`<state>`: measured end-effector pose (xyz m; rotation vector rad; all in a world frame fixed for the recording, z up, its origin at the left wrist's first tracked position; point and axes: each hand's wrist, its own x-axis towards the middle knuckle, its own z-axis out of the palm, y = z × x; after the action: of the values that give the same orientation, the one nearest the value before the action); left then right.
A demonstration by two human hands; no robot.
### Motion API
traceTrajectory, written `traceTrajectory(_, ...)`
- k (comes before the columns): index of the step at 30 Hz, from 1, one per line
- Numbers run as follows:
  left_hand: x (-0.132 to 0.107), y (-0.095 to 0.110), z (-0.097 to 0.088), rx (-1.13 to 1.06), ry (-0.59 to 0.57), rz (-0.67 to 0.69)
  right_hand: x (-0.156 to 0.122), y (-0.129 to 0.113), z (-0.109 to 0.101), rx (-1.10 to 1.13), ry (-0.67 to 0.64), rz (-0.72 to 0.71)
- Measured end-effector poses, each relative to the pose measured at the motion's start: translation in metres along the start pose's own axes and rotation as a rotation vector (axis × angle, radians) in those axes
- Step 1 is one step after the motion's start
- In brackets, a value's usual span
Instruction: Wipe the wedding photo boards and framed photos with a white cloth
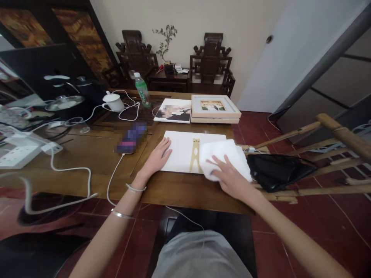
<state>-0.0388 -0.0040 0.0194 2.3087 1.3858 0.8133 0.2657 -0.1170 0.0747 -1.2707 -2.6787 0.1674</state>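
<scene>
A white flat board with a small wooden stand piece on its back lies face down near the front edge of the wooden table. My left hand rests flat on the board's left edge, fingers stretched out. My right hand presses a white cloth onto the board's right end, fingers spread over the cloth.
Beyond the board lie a photo print and stacked picture frames. A phone on a charging cable, a white cup, a green bottle and a power strip sit to the left. A black bag rests on a bamboo chair at right.
</scene>
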Motion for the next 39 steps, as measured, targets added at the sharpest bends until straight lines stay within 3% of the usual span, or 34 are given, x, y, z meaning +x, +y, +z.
traceTrajectory(4, 0.0, 0.0, 0.0, 0.0, 0.005, -0.004, -0.024, -0.021, -0.007, 0.005, -0.079, -0.038)
traceTrajectory(7, 0.0, -0.001, 0.001, 0.0, 0.006, -0.002, -0.016, -0.014, -0.013, 0.022, -0.105, -0.032)
traceTrajectory(15, 0.0, -0.002, 0.0, 0.005, -0.003, 0.003, 0.077, 0.034, -0.006, 0.01, -0.069, 0.165)
traceTrajectory(20, 0.0, -0.002, 0.0, 0.016, -0.01, 0.003, 0.115, 0.024, -0.004, -0.011, -0.089, 0.138)
traceTrajectory(23, 0.0, -0.001, 0.0, 0.014, -0.006, 0.004, 0.109, 0.006, 0.001, -0.078, -0.135, 0.088)
traceTrajectory(33, 0.0, -0.004, 0.003, 0.008, 0.014, 0.018, 0.031, -0.071, 0.008, -0.091, -0.171, -0.107)
traceTrajectory(36, 0.0, -0.004, 0.003, 0.006, 0.013, 0.025, 0.032, -0.07, 0.008, -0.069, -0.169, -0.113)
traceTrajectory(39, 0.0, -0.003, 0.003, 0.01, 0.009, 0.022, 0.051, -0.052, 0.008, -0.067, -0.142, -0.079)
